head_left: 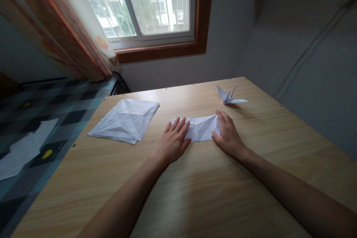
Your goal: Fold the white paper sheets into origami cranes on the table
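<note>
While the creased paper strip [201, 129] was laid on the table [279, 145] lengthwise from nine to three o'clock, its nine-o'clock end was covered by the flat, unclenched left hand [173, 141], its three-o'clock end touched by the loosely opened right hand [229, 133]; neither was nearer.

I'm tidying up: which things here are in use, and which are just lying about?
Apparently in use:
folded paper, with the left hand and right hand on it
table, beneath it

Seemingly lying about:
paper crane, beyond the right hand
creased sheets, on the table's left
white paper, on the checked cloth
</note>
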A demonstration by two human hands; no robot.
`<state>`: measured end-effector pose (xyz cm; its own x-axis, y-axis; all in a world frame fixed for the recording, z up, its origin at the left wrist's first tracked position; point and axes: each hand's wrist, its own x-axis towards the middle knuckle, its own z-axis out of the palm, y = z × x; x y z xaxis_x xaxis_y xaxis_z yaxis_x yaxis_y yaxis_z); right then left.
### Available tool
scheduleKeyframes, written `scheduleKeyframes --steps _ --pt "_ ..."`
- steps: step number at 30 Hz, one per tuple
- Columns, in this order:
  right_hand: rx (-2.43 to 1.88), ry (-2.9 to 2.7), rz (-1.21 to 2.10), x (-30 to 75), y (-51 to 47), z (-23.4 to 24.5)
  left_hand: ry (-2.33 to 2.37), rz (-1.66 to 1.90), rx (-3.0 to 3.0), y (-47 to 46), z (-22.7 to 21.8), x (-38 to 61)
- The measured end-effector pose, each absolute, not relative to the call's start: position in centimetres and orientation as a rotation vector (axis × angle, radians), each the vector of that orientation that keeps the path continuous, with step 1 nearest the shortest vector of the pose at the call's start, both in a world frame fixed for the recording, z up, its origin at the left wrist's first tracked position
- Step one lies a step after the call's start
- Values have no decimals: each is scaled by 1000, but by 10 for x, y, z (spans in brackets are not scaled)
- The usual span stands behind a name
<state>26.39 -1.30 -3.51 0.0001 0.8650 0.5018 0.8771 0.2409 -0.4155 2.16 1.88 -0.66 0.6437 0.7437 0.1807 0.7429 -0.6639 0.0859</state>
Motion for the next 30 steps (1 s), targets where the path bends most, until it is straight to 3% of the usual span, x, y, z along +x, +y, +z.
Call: scheduleKeyframes --steps 3,11,30 --pt "-1520 -1952 -43 256 -15 -32 1300 98 2798 20 -7 26" --pt "-1288 -2226 230 199 12 -26 1340 64 2768 21 -6 25" --pt "-1796 -2462 39 262 11 -26 1562 -78 2678 25 0 11"
